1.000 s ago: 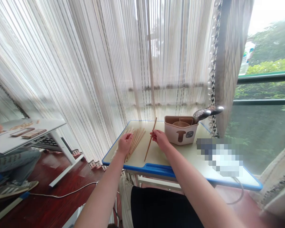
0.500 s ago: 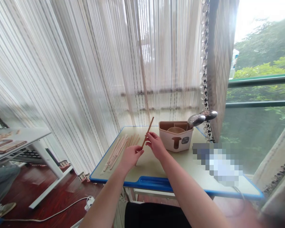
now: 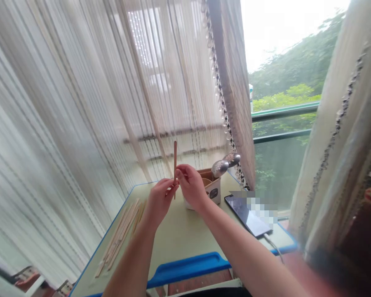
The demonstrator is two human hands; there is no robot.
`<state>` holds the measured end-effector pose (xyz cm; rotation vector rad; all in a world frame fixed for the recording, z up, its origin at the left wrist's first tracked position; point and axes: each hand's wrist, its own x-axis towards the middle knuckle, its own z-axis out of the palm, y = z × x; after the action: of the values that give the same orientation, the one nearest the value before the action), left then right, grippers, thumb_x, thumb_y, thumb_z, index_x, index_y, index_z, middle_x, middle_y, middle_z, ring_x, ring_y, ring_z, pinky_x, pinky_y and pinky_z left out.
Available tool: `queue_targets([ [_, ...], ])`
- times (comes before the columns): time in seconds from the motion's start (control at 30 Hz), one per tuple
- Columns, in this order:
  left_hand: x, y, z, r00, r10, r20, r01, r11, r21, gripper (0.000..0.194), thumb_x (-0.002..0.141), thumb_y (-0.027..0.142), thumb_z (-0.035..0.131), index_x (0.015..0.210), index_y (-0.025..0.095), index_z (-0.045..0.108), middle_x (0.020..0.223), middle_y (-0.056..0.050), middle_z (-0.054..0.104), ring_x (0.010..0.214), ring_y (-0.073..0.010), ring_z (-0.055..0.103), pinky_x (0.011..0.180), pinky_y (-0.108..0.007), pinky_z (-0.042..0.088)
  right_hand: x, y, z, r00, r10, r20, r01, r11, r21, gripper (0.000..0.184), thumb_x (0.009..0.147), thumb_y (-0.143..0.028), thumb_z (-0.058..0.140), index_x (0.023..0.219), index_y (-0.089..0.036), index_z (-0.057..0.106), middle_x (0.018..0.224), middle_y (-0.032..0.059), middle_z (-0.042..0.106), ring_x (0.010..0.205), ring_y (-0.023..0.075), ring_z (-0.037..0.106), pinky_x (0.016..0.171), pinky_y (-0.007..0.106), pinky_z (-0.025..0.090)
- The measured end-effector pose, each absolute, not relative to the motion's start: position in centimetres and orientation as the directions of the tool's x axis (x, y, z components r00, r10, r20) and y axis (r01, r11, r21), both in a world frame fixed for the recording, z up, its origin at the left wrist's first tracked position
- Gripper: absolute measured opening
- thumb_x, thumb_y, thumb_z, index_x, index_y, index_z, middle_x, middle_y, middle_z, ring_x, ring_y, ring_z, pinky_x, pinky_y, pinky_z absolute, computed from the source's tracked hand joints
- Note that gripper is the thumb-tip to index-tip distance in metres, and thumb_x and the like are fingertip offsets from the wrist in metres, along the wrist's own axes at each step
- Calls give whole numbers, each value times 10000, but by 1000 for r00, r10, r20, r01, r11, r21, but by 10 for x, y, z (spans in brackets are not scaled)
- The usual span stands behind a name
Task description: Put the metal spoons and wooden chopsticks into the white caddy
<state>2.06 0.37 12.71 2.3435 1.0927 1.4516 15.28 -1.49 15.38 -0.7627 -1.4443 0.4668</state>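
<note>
A brown wooden chopstick stands nearly upright over the table; whether a second one lies against it I cannot tell. My left hand pinches its lower part, with the lower tip showing beneath the fingers. Just above, my right hand is closed on it with thumb and fingers. To the left on the tabletop lies a loose bundle of pale chopsticks, partly behind my left forearm. Behind my right hand stands a white and brown utensil holder, partly covered by that hand.
Two metal slotted spoons, a nearer one and a farther one, stick out of the holder. A dark phone or tablet with a white cable lies at the right. The table has a blue edge and tray groove. Curtains hang behind.
My view has turned to the right and tilted. The chopstick has gone from slanted to nearly upright, and my hands have come closer together on it.
</note>
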Motion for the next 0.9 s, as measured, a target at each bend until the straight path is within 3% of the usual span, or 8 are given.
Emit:
queue_targets([
  [0.1,53,13,147,137,570,810,453,-763,460,194,795,293,542,882,204,691,862,-43,637,719,-129,588,608,-207,507,177,-19,186,91,578,811,418,716,-558,175,878,-295,426,934,-203,563,910,50,613,858,145,569,759,256,446],
  [0.2,84,29,168,123,524,843,423,-796,433,183,779,261,546,848,185,698,843,-36,650,729,-132,594,616,-203,508,204,-13,212,0,485,875,614,690,-383,198,895,-270,389,973,-183,550,934,64,607,872,152,549,776,261,414],
  [0.4,128,73,194,245,546,801,317,-826,466,204,738,312,604,845,170,704,770,-25,684,696,-147,626,667,-245,511,263,11,248,-154,532,832,797,565,-213,210,900,-266,382,979,-154,541,897,54,611,784,136,535,696,237,383],
  [0.6,153,98,171,335,582,741,227,-813,537,224,722,337,623,843,170,709,815,-49,707,709,-170,648,679,-272,509,296,19,248,-115,684,720,890,393,-232,175,869,-232,442,923,-145,584,853,66,659,783,156,576,668,238,376],
  [0.9,167,116,146,410,659,630,255,-746,615,226,691,329,623,807,158,714,768,-46,712,712,-181,642,673,-268,482,306,27,231,-115,780,616,928,305,-213,204,848,-228,444,876,-162,636,803,64,678,740,167,588,615,241,357],
])
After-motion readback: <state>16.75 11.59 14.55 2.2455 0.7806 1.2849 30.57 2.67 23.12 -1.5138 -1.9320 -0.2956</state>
